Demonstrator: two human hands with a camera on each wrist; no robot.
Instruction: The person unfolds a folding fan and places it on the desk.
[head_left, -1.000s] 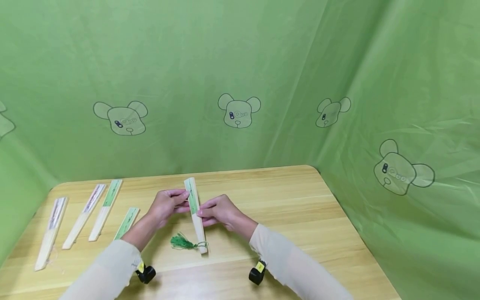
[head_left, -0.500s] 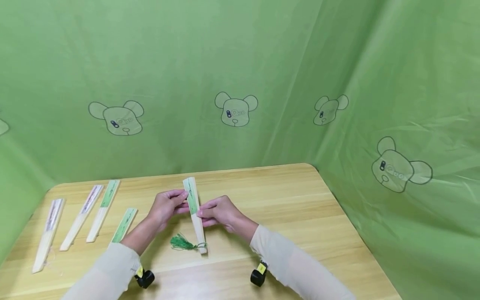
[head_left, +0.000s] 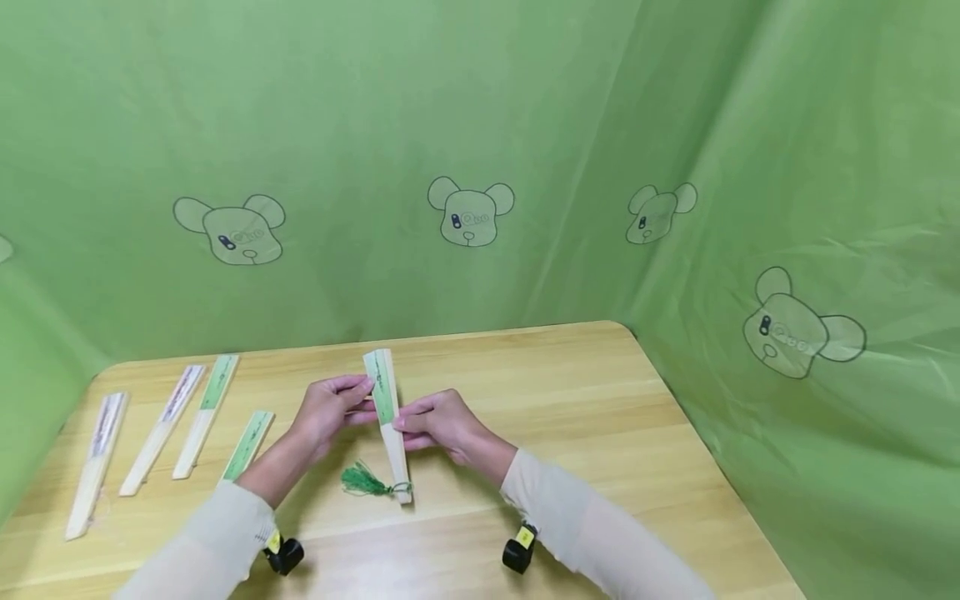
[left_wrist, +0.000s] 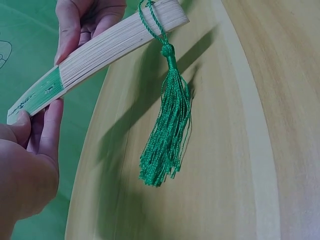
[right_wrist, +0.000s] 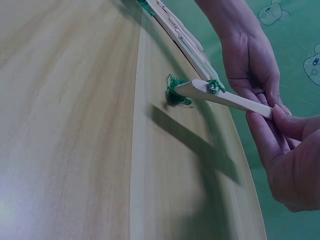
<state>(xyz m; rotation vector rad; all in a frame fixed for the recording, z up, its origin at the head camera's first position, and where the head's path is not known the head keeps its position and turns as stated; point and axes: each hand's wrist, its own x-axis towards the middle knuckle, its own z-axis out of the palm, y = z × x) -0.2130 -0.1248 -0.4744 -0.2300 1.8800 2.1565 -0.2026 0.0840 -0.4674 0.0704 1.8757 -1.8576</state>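
Note:
A folded hand fan [head_left: 387, 408] with pale wooden ribs and a green upper part is held above the table between both hands. My left hand [head_left: 335, 410] pinches its left side near the green top, thumb in front and fingers behind. On the right edge, around the middle, my right hand [head_left: 442, 427] pinches it between thumb and fingers. A green tassel [left_wrist: 169, 122] hangs by a cord from the fan's narrow end. In the left wrist view the folded ribs show edge-on, pressed together. The right wrist view shows the fan's narrow wooden end [right_wrist: 200, 90] jutting out over the table.
Several more folded fans lie at the table's left: a purple-patterned one [head_left: 97, 467], another patterned fan [head_left: 162, 431], a green-topped fan [head_left: 206, 417], and a green one [head_left: 248, 446] partly behind the left forearm. Green curtains [head_left: 360, 167] enclose the wooden table [head_left: 585, 417].
Both hands keep their hold on the fan in nearly the same place. The whole head view has shifted slightly; the other fans have not moved on the table.

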